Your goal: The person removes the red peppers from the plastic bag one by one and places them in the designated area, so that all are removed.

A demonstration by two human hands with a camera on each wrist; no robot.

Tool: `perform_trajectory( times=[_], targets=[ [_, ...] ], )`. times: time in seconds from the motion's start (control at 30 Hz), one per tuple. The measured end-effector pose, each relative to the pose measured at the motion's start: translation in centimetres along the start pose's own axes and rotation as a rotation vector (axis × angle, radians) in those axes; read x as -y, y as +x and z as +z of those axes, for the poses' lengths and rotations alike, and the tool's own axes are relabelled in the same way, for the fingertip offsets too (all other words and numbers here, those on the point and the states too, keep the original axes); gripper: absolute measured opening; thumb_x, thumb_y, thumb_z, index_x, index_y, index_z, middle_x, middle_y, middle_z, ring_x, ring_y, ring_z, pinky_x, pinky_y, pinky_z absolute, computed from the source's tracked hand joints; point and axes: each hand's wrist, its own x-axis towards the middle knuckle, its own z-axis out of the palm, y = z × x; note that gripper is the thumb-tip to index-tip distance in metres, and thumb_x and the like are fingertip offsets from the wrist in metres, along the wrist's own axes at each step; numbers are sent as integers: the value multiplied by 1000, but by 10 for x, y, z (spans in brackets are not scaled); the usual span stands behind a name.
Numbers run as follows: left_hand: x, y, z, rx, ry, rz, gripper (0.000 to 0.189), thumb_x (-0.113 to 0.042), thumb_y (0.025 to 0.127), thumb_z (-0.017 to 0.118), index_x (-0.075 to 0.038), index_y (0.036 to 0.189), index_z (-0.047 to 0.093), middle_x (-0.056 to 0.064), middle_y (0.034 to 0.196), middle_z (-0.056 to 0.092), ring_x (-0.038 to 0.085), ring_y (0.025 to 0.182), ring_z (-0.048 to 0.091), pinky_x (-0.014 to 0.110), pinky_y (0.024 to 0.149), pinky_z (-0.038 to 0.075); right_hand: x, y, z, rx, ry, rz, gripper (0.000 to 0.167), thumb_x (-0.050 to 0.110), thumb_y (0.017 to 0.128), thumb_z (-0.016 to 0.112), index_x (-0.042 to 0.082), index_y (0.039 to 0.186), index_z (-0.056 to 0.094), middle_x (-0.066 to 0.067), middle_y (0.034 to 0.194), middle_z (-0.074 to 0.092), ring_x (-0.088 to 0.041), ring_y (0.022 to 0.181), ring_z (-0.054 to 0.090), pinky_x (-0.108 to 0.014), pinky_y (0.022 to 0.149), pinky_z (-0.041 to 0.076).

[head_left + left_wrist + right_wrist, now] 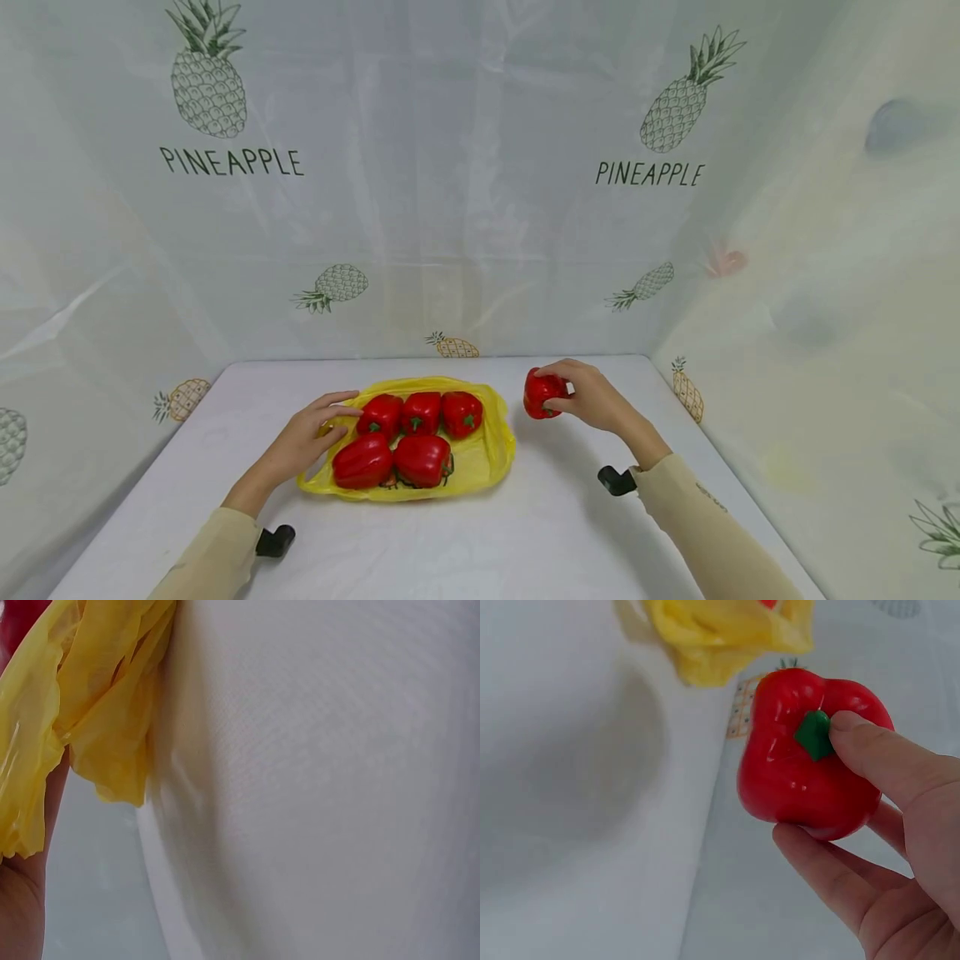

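Note:
Out over the table's right side, my right hand [587, 395] holds a red bell pepper [810, 757] between thumb and fingers. Its green stem faces the thumb in the right wrist view. My left hand [303, 440] is at the left edge of a yellow plastic bag [480, 467], fingers reaching loosely over its rim towards the peppers. Yellow plastic hides most of that hand in the left wrist view. Inside the spread bag lie several red bell peppers, three in a back row, among them the middle one [422, 412], and two in front, such as the right one [422, 461].
The bag lies on a white-covered table [450, 550]. Behind it hangs a pale sheet [465, 208] printed with pineapples, and similar sheeting rises at both sides. A black wrist mount [277, 542] sticks out at the left cuff, another [617, 481] at the right.

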Motion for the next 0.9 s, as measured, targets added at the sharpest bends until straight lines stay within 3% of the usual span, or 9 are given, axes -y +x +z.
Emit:
perform_trajectory(
  times=[0.37, 0.7, 0.9],
  targets=[
    [-5, -1, -2, -2, 18, 6, 34, 1, 99, 71, -12, 131, 74, 14, 158, 51, 44, 146, 46, 59, 108, 51, -32, 7, 16, 38, 3, 95, 48, 7, 92, 84, 9, 138, 69, -13, 132, 69, -34, 119, 63, -48, 92, 64],
    [-2, -1, 0, 0, 19, 5, 34, 1, 100, 71, -12, 131, 74, 13, 159, 51, 44, 146, 46, 59, 108, 51, -40, 17, 36, 86, 19, 177, 47, 9, 94, 82, 10, 139, 68, -15, 138, 66, -36, 124, 60, -56, 99, 61],
    [-1, 0, 0, -1, 5, 4, 34, 0, 100, 71, -14, 130, 74, 12, 159, 51, 43, 146, 46, 58, 108, 52, -41, 20, 42, 88, 14, 212, 47, 11, 94, 83, 11, 138, 68, -14, 140, 66, -35, 125, 60, -52, 100, 61]
  ],
)
